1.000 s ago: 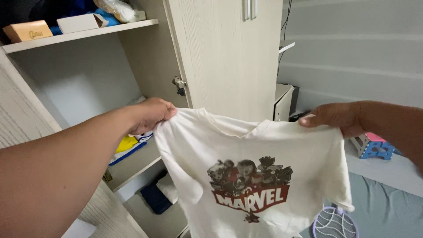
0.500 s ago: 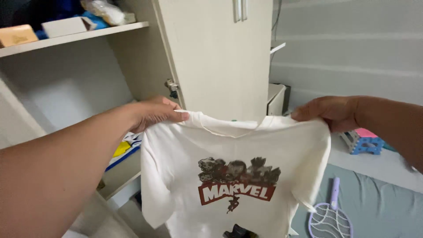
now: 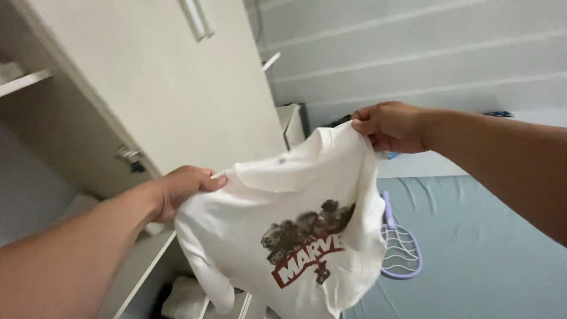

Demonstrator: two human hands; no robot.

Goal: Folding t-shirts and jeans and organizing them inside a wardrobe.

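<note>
Shirt: white T-shirt [image 3: 295, 212], held up in front of the wardrobe door [image 3: 159, 88], dark-and-red print low on its front.
Left hand [image 3: 183, 189]: clamped on one shoulder.
Right hand [image 3: 393, 125]: clamped on the other.
Swatter: purple racket-shaped swatter [image 3: 400, 248] on the bed, right of the shirt.

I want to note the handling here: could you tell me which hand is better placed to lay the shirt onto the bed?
Probably the right hand: it grips the shirt over the bed; the left hand is beside the wardrobe.
</note>
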